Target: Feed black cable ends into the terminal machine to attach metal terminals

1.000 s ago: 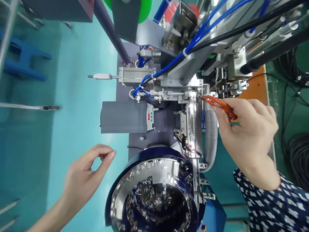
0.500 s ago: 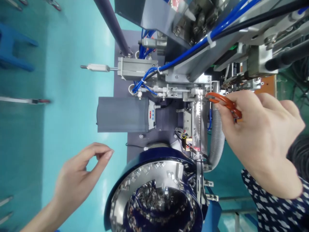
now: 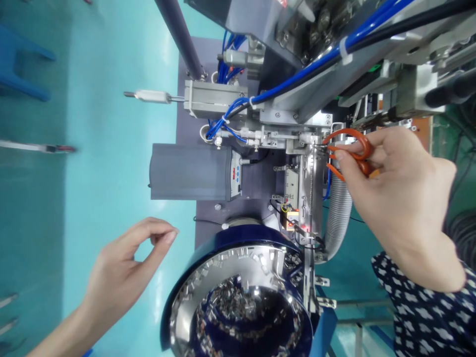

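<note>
My right hand (image 3: 403, 198) is closed around orange-handled scissors (image 3: 366, 148). Their dark, thin tips reach left to the upper end of a metal feed track (image 3: 311, 193), where small parts sit in a row; whether the tips touch one is too small to tell. Out over the floor on the left, my left hand (image 3: 126, 267) is held in a pinch, thumb and forefinger tips together, and nothing shows between them. It is apart from the machine. Below the track, a blue-rimmed feeder bowl (image 3: 238, 237) contains many small shiny metal parts.
A grey controller box (image 3: 189, 171) stands left of the track. Blue air hoses (image 3: 286, 89) cross above it. A ribbed grey hose (image 3: 339, 218) runs beneath my right hand. A white-handled rod (image 3: 152, 96) sticks out to the left. A blue stool (image 3: 22, 64) stands at far left.
My right hand has shifted slightly left and up and turned, and the scissors' orange loops now show spread apart. My left hand keeps its pinch almost in place. The view has shifted slightly.
</note>
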Demonstrator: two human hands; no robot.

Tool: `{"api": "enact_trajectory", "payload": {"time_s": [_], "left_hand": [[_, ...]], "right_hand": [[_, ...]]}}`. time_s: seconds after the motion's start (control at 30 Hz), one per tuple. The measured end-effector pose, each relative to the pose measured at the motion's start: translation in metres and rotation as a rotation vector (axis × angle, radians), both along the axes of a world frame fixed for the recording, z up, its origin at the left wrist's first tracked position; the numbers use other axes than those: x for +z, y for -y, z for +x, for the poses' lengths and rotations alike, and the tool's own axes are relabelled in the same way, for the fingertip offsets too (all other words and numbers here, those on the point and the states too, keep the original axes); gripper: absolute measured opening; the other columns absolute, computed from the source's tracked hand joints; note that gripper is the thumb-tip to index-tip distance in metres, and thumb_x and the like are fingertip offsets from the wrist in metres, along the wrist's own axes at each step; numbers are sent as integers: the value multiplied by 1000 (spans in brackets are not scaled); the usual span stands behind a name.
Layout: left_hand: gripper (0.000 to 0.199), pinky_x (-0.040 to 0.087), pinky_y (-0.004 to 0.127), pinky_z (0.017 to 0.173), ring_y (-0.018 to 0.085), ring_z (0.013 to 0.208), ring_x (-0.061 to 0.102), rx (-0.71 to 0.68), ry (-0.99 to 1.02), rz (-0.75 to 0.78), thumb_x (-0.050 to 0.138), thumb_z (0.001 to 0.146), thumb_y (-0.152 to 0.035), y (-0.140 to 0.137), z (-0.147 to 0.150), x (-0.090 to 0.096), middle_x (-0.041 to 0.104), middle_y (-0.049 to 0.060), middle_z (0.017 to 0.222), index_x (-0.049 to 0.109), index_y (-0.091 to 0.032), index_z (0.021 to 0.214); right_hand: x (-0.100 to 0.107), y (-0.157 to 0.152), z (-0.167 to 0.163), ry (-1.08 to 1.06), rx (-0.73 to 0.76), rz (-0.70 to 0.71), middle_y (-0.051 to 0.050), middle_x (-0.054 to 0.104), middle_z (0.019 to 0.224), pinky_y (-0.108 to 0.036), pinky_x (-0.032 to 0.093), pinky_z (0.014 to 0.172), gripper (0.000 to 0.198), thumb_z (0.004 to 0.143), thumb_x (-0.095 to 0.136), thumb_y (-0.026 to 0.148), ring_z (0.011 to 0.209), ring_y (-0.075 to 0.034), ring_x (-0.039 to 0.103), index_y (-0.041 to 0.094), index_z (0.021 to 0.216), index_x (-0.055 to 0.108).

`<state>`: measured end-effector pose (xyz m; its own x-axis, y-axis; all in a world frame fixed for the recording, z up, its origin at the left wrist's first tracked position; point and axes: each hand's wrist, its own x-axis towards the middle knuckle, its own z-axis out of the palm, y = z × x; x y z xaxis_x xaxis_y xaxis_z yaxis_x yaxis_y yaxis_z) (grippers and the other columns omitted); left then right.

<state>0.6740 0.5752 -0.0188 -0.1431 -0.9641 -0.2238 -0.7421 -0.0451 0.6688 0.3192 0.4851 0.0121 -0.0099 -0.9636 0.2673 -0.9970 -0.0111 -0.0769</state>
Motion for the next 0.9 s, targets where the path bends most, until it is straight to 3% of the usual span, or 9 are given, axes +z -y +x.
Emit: {"api": "enact_trajectory", "payload": {"time_s": [0.9], "left_hand": [[14, 46, 20, 63, 12, 70, 61, -25, 46, 16, 56, 91, -36, 6, -4, 5, 67, -3, 82, 61, -25, 86]], "right_hand": [[2, 5, 3, 67, -20, 1, 6, 55, 58, -26, 39, 52, 13, 80, 66, 26, 48, -11, 54, 19, 88, 59]]}}
